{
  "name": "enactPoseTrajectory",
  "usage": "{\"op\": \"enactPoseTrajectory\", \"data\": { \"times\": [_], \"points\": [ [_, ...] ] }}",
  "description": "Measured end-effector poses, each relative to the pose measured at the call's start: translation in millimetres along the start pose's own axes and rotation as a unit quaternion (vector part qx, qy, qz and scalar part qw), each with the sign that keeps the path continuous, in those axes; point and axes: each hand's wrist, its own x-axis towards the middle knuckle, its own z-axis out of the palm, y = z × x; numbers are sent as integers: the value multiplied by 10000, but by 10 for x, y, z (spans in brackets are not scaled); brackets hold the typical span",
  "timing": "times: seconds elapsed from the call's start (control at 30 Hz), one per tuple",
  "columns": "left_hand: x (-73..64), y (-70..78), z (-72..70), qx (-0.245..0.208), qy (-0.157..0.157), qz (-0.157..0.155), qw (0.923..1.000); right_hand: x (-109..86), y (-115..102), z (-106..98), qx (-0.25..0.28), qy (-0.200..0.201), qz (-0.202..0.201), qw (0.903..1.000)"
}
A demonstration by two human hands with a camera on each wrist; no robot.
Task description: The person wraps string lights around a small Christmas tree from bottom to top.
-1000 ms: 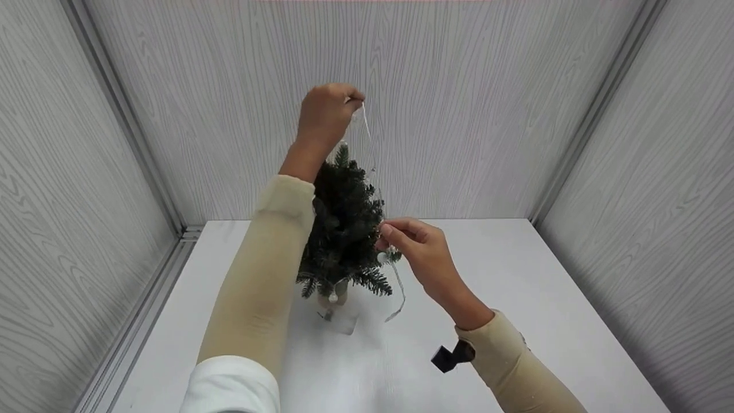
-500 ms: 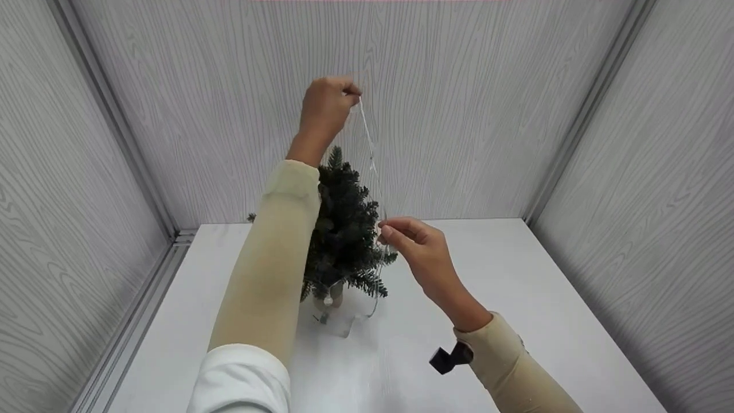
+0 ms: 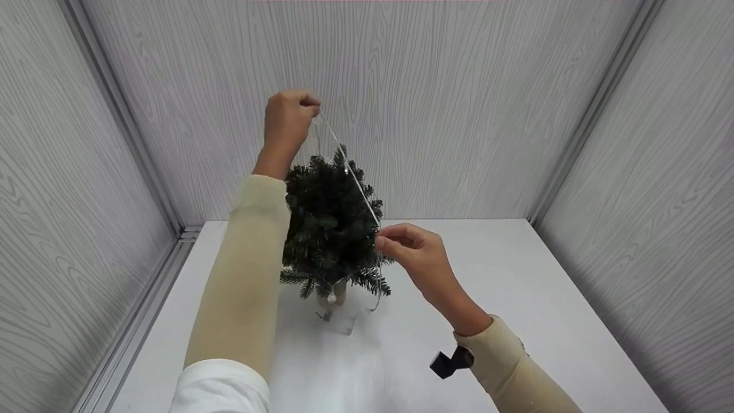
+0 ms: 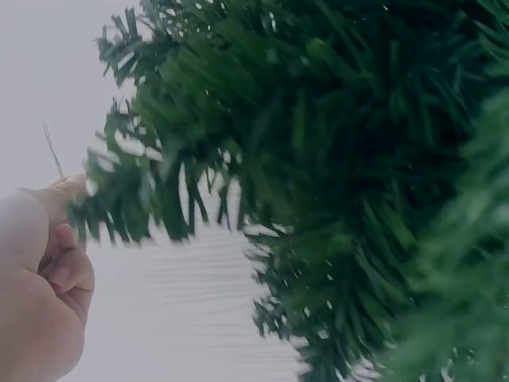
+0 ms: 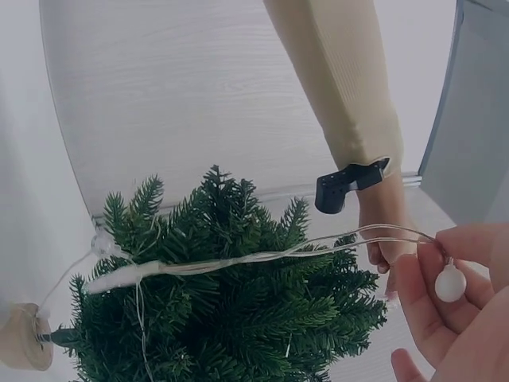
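A small artificial Christmas tree [image 3: 330, 223] stands on the white table, its needles filling most of the left wrist view. My left hand [image 3: 288, 129] is raised above the tree's top left and pinches a thin clear string of lights [image 3: 358, 186]. From there the wire slants down across the tree to my right hand [image 3: 417, 252], which pinches it between thumb and fingertips at the tree's right side. In the right wrist view, a round white bulb [image 5: 450, 283] hangs at those fingers. A loose length of wire drops below the right hand beside the lower branches.
The tree's wooden base [image 5: 22, 338] shows in the right wrist view. A clear flat piece [image 3: 343, 324] lies on the table [image 3: 487, 287] before the tree. Grey wood-grain panels [image 3: 447, 115] enclose the back and sides. A black camera [image 3: 450, 362] sits on the right wrist.
My left hand has gone up slightly, then left and down, drawing the wire into a slant across the treetop. The loose lower wire has swung left. The right hand stays nearly in place.
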Motion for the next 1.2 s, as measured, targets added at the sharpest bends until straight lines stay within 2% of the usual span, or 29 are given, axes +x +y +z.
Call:
{"op": "enactPoseTrajectory", "data": {
  "times": [0.27, 0.5, 0.63, 0.8, 1.03, 1.2],
  "points": [
    [-94, -157, -123, -310, 223, -97, 9992, -57, -2, 15, -278, 35, 181, 9994],
    [-215, -258, -290, -344, 444, -150, 9983, -87, -6, 39, -478, -5, 387, 9981],
    [-254, -329, -363, -312, 647, -50, 9974, -112, -12, 51, -525, -86, 285, 9982],
    [-303, -466, -432, -323, 967, -167, 9946, -172, -13, 63, -615, -314, 40, 9976],
    [-417, -589, -486, -578, 1014, -344, 9926, -235, -19, 44, -793, -255, -168, 9964],
    [-513, -661, -528, -704, 1190, -490, 9892, -253, -36, 30, -930, -141, -247, 9953]
  ]
}}
